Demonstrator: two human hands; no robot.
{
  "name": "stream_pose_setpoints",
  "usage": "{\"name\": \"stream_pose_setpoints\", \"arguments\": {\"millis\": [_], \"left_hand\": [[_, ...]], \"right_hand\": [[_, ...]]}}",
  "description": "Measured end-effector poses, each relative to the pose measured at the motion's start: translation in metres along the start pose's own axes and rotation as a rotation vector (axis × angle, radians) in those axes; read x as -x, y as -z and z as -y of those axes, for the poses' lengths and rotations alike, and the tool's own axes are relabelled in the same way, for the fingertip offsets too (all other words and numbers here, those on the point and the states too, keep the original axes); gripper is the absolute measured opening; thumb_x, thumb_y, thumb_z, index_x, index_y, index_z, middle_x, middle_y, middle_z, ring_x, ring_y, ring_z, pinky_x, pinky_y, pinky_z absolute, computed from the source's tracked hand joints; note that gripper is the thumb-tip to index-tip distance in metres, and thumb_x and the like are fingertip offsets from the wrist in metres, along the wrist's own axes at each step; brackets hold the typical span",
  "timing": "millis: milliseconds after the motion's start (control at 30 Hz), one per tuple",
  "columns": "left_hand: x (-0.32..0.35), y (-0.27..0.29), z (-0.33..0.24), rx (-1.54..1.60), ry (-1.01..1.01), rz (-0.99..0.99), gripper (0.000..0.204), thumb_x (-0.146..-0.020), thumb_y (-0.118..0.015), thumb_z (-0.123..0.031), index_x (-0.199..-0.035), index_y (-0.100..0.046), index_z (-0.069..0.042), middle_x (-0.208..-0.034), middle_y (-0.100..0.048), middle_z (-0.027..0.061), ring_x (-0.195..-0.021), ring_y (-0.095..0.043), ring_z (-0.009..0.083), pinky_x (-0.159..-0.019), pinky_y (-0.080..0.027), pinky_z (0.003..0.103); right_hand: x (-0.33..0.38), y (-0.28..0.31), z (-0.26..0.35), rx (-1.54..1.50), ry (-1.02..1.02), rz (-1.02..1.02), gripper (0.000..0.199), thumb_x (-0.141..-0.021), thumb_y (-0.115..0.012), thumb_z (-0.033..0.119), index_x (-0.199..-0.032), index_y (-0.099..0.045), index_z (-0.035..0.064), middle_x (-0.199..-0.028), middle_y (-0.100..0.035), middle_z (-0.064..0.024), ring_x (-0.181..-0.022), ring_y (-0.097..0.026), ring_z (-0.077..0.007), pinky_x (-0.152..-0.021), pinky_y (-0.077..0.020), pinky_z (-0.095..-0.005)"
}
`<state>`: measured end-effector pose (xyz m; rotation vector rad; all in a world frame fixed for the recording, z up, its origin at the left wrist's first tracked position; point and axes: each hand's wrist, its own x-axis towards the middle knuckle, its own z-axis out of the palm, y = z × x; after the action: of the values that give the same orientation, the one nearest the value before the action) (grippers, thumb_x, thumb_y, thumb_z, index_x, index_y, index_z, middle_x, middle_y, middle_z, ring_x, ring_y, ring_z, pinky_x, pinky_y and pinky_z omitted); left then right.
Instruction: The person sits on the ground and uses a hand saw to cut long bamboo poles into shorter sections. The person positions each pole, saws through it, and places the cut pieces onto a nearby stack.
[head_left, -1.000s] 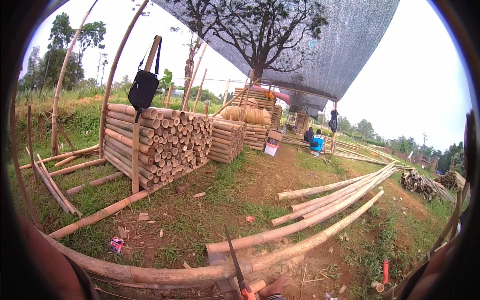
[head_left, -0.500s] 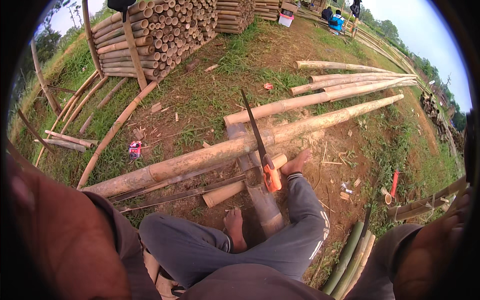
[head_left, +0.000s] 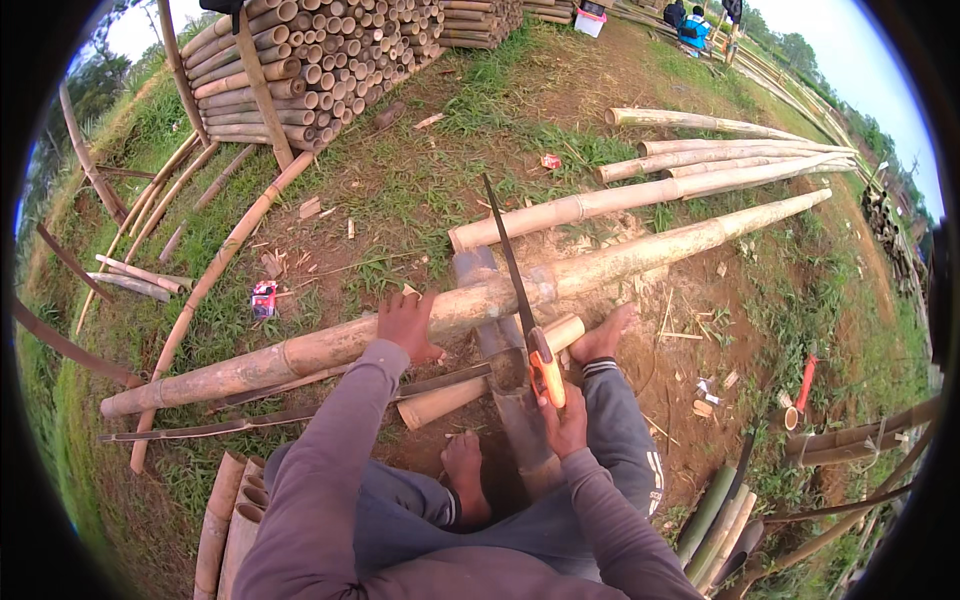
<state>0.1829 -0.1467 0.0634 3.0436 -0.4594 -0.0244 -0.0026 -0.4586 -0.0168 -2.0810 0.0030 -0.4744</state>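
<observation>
Right hand (head_left: 566,420) around saw (head_left: 530,320)

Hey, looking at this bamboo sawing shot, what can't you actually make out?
Head view only:
- Saw teeth and any cut in the long bamboo pole: too small.
- Right hand fingers: wrapped round the orange handle.
- Left hand palm: pressed against the pole.
- Distant people: tiny, cut by the rim.

Person's own body, seen from above. Long sleeves of dull mauve-grey cloth run down both forearms to the wrists, loosely creased. Left hand (head_left: 408,325) and right hand (head_left: 566,420) are bare, no gloves. Trousers are grey-blue, with a dark ribbed cuff striped white at each ankle and white lettering on one leg. Both feet are bare.
</observation>
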Motion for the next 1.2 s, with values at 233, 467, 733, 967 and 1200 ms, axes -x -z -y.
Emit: {"name": "stream_pose_setpoints", "arguments": {"millis": [233, 467, 733, 967, 1200], "left_hand": [[-0.031, 0.002, 0.008, 0.146, 0.055, 0.149, 0.084, -0.067, -0.094, -0.045, -0.134, -0.058, -0.012, -0.121, -0.072, 0.0179, -0.109, -0.073, 0.0427, -0.099, -0.058, 0.053], [-0.018, -0.017, 0.005, 0.048, -0.021, -0.098, 0.086, -0.067, -0.095, -0.042, -0.139, -0.057, -0.012, -0.12, -0.073, 0.0176, -0.112, -0.072, 0.0405, -0.098, -0.057, 0.055], [-0.014, -0.017, 0.008, 0.094, 0.014, -0.041, 0.092, -0.065, -0.097, -0.039, -0.142, -0.056, -0.01, -0.119, -0.072, 0.017, -0.114, -0.071, 0.0393, -0.1, -0.055, 0.05], [-0.016, -0.018, 0.001, 0.058, -0.002, -0.065, 0.089, -0.066, -0.098, -0.038, -0.14, -0.056, -0.01, -0.126, -0.07, 0.0163, -0.118, -0.07, 0.0399, -0.103, -0.054, 0.051], [-0.023, 0.007, 0.002, 0.131, -0.001, 0.139, 0.081, -0.068, -0.097, -0.038, -0.131, -0.056, -0.007, -0.121, -0.072, 0.0224, -0.111, -0.073, 0.0421, -0.096, -0.058, 0.054]], "right_hand": [[-0.077, 0.006, 0.074, -0.13, 0.025, -0.068, 0.025, -0.107, -0.07, 0.02, -0.117, -0.063, -0.0011, -0.091, -0.068, -0.0147, -0.073, -0.067, -0.0283, -0.068, -0.0526, -0.0392], [-0.117, 0.022, 0.111, -0.133, -0.127, -0.043, 0.025, -0.106, -0.07, 0.018, -0.116, -0.063, -0.0037, -0.083, -0.068, -0.0143, -0.069, -0.066, -0.0222, -0.064, -0.0517, -0.0361], [0.034, 0.111, 0.137, 0.02, -0.098, -0.085, 0.018, -0.103, -0.072, 0.009, -0.11, -0.065, -0.0055, -0.094, -0.073, -0.0086, -0.077, -0.067, -0.013, -0.065, -0.0525, -0.0307], [-0.125, 0.011, 0.073, -0.31, -0.125, -0.11, 0.014, -0.108, -0.069, 0.013, -0.107, -0.07, -0.0005, -0.074, -0.062, 0.0015, -0.061, -0.055, -0.0027, -0.054, -0.0511, -0.0226], [-0.103, 0.013, 0.091, -0.165, -0.131, -0.089, 0.015, -0.104, -0.073, 0.011, -0.107, -0.068, -0.0033, -0.086, -0.066, -0.0047, -0.076, -0.059, -0.0087, -0.071, -0.0519, -0.0253]]}}
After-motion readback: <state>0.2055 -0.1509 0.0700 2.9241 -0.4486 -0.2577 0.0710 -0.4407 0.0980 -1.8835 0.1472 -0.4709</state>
